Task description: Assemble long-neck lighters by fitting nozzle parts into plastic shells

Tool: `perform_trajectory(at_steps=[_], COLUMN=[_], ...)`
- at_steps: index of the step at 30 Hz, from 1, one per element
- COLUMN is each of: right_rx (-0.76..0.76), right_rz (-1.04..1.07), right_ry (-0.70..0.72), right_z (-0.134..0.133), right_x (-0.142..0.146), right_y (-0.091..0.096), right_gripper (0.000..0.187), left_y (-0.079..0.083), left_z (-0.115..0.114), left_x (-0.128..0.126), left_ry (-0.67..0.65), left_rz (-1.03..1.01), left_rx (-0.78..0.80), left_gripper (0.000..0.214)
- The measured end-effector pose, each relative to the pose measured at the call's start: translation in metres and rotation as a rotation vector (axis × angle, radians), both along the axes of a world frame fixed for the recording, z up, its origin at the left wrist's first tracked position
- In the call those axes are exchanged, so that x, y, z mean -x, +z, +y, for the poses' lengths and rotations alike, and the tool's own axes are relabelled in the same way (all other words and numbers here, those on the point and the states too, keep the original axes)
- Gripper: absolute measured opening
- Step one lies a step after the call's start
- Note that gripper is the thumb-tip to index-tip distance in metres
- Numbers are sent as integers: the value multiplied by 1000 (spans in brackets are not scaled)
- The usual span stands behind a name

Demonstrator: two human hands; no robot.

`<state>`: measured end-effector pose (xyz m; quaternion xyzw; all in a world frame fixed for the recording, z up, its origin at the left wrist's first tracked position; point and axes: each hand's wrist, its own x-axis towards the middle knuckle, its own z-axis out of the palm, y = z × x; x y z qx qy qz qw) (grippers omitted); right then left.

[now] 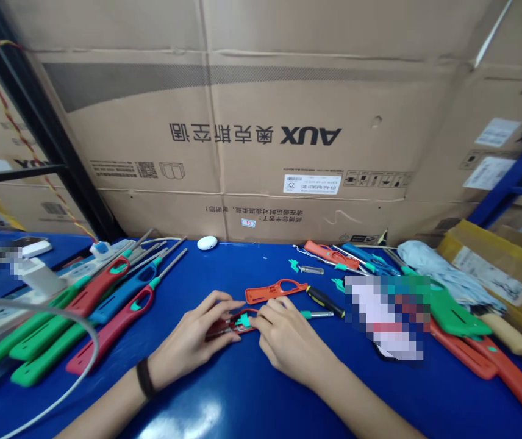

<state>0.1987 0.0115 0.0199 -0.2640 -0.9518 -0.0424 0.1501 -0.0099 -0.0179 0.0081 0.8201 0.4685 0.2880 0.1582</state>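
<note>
This looks like a factory assembly workshop or warehouse corner: a blue work surface (224, 265) is spread with batches of plastic utility lighters (114, 329), with large printed AUX cardboard cartons (252, 91) stacked behind it and blue steel racking (517, 177) to the far right.

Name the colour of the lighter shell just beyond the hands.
The shell is orange, best in the head view.

- Your left wrist (144, 378): one narrow black band, snug
- Your left hand (188, 341): bare, slender fingers
- Your right hand (288, 341): bare, slender fingers
- Your left forearm (105, 414): bare to the frame edge
- Your right forearm (361, 402): bare to the frame edge
</note>
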Motion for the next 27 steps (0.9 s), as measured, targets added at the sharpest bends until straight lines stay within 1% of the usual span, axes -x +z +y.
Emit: perform_trajectory(at_steps=[2, 5, 11, 18, 24, 27], right_rx=[62, 106, 130, 135, 257, 337], right_rz=[86, 155, 91, 113, 206, 304], right_ry=[-40, -29, 25, 33, 64, 109], right_z=[1, -1, -6, -10, -7, -1], right_x=[-6, -9, -2, 0, -6, -11], right_y=[1, 0, -4, -6, -6, -3], right_gripper=[26, 33, 34, 37, 39, 44], left_y=[-2, -4, -6, -2, 1, 0], left_z=[2, 4, 6, 4, 3, 4], left_x=[-1, -3, -4, -6, -6, -6], left_ry=[-11, -2, -11, -8, -3, -16], left_rz=[14, 19, -90, -74, -54, -78], left_rx=[-13, -44, 19, 16, 8, 14], left_gripper=[30, 30, 32, 25, 22, 28])
